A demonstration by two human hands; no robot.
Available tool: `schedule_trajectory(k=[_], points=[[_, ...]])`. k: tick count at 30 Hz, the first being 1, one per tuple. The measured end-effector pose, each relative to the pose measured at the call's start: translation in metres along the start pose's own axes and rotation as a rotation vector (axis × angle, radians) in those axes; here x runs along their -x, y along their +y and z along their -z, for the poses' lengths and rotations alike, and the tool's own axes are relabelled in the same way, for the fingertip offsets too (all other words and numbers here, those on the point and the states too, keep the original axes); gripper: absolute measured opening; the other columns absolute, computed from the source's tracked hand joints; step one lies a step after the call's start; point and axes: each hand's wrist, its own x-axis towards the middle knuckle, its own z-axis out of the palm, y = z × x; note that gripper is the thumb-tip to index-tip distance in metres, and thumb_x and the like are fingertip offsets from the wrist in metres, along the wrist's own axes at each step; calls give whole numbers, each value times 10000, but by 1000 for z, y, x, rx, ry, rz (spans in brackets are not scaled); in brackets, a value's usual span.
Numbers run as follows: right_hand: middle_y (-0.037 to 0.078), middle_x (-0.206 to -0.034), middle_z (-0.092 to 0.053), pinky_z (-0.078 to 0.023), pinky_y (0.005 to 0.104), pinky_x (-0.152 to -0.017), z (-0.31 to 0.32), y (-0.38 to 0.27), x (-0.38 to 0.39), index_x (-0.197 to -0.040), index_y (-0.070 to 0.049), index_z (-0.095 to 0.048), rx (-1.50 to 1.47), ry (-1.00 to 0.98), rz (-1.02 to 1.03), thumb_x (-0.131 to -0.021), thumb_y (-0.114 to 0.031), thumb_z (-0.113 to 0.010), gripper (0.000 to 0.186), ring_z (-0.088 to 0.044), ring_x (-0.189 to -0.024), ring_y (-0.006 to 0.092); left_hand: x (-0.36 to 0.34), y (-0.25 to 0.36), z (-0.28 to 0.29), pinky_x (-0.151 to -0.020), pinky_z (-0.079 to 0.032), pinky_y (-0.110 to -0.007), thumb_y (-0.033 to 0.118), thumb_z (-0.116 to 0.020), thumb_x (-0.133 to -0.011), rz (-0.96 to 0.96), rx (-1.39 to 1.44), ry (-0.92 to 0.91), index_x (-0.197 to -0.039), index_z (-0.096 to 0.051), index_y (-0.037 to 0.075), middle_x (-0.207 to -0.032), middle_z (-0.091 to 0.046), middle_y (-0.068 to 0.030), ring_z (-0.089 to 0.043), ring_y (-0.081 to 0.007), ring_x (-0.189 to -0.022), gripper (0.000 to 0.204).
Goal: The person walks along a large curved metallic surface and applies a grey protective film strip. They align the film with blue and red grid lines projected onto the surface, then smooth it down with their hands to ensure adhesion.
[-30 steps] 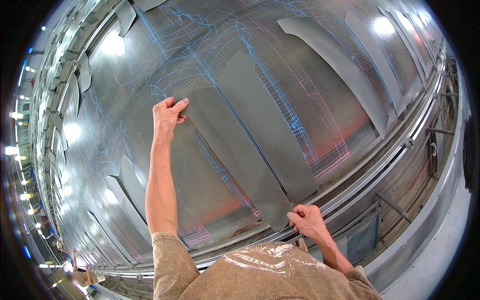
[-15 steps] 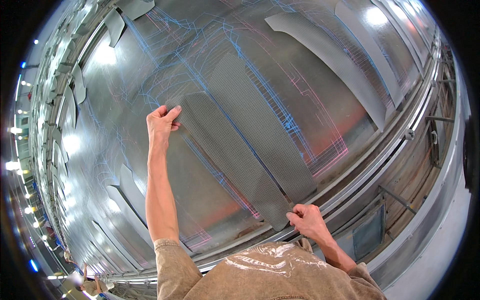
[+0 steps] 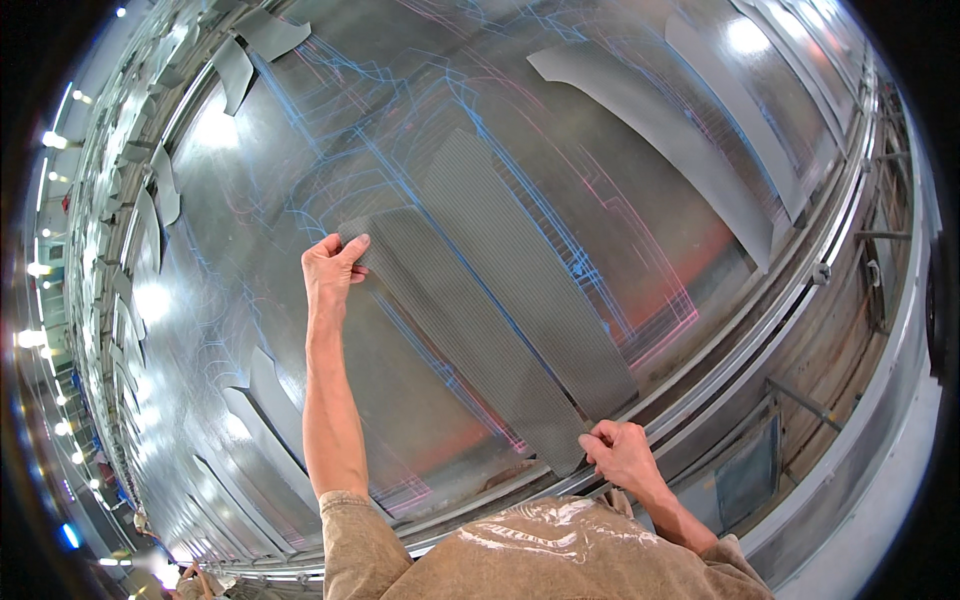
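A long dark grey fabric panel (image 3: 465,325) with a fine grid texture lies slantwise on the metal table (image 3: 400,385) in front of me. My left hand (image 3: 335,268) pinches its far left corner between thumb and fingers. At the near end, by the table's edge, my right hand (image 3: 622,456) pinches its right corner. Just right of it lies a second, matching panel (image 3: 530,275) with a pointed far end; a narrow gap with a blue line parts the two. Blue and pink outlines are drawn on the table around and between them.
More curved grey panels lie to the right, one nearer (image 3: 670,150) and one beyond (image 3: 735,110). Other cut pieces (image 3: 262,420) sit at left and along the far edge. A metal rail (image 3: 740,345) borders the near side. Another person (image 3: 195,582) is at lower left.
The whole view has shifted slightly, so table, panels and hands appear a little lower. Both hands keep their hold on the panel's corners, which looks unmoved on the table.
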Motion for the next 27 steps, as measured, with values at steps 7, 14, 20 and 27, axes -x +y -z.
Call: schedule_trajectory(k=[7, 14, 20, 27], points=[[198, -686, -647, -483, 416, -612, -4, 10, 2, -772, 52, -646, 79, 75, 117, -853, -188, -651, 252, -623, -613, 341, -10, -19, 1, -466, -471, -224, 193, -795, -800, 17, -10, -11, -814, -657, 51, -702, -617, -1, -565, -92, -492, 199], [230, -742, -650, -485, 487, -660, -4, 9, -3, -804, 21, -669, 155, 132, 122, -855, -180, -657, 207, -639, -722, 417, -6, -11, -7, -464, -476, -191, 194, -834, -771, 15, 11, 56, -832, -651, 23, -710, -627, -5, -571, -82, -493, 257], [228, -742, -655, -498, 497, -682, -6, 8, -3, -823, 13, -675, 158, 120, 71, -867, -185, -647, 206, -644, -744, 426, -9, -10, -4, -444, -456, -188, 165, -830, -775, 26, 14, 10, -802, -640, 47, -691, -606, -2, -568, -86, -499, 226], [221, -670, -631, -484, 454, -608, -11, 13, -3, -818, 37, -673, 142, 191, 115, -860, -177, -670, 219, -635, -630, 374, -7, -6, -8, -460, -474, -186, 166, -824, -784, 31, -17, 14, -816, -651, 39, -714, -625, -14, -567, -82, -511, 217]])
